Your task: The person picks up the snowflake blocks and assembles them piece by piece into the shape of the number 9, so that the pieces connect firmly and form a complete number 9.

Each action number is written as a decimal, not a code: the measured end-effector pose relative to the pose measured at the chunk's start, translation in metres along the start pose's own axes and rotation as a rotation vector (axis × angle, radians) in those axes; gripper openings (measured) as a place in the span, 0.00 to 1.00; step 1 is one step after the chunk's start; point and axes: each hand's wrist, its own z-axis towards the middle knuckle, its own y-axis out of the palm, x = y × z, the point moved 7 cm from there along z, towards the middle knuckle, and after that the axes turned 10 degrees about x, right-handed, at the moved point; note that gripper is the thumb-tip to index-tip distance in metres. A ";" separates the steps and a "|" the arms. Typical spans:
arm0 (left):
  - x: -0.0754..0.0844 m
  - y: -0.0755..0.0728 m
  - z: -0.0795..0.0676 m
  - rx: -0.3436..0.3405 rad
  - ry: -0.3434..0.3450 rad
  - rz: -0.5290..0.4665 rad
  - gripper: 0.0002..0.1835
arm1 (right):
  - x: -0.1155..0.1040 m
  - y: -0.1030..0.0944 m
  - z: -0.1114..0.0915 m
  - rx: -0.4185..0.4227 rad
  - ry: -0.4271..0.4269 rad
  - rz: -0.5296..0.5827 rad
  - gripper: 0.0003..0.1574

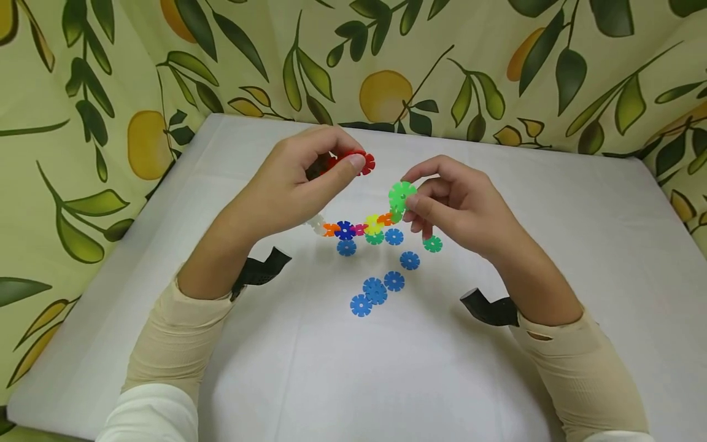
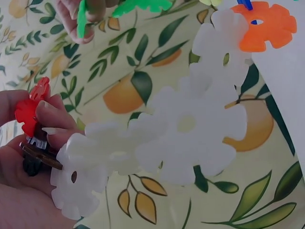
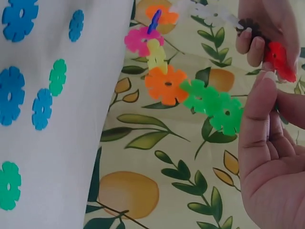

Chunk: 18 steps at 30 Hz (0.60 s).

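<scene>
A curved chain of interlocking snowflake discs hangs between the two hands above the table. My left hand (image 1: pixel 301 178) pinches the red discs (image 1: pixel 369 164) at one end, between thumb and fingers. Beyond them come a dark disc (image 2: pixel 43 156) and several white discs (image 2: pixel 164 150). An orange disc (image 1: pixel 330 230), a dark blue disc (image 1: pixel 345 231), a pink disc (image 3: pixel 137 41), a yellow disc (image 1: pixel 373 225) and another orange disc (image 3: pixel 159 90) follow. At the other end, my right hand (image 1: pixel 461 202) pinches a light green disc (image 1: pixel 400 194). The fingers partly hide both ends.
Loose blue discs (image 1: pixel 361 306) lie on the white table (image 1: pixel 331 380), nearer me than the chain. Loose green discs (image 1: pixel 433 244) lie among them. A curtain (image 1: pixel 331 61) with fruit and leaf print stands behind the table. Black camera mounts (image 1: pixel 491 310) stick out from both wrists.
</scene>
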 end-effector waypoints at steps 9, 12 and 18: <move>0.002 0.006 0.000 -0.016 0.028 -0.060 0.10 | 0.003 -0.002 0.001 0.022 0.020 0.209 0.14; 0.002 0.006 -0.001 -0.022 0.021 -0.075 0.09 | 0.002 -0.002 0.001 0.020 0.021 0.276 0.13; 0.003 0.008 -0.002 -0.044 0.027 -0.123 0.09 | 0.001 0.000 0.000 -0.001 0.064 0.409 0.13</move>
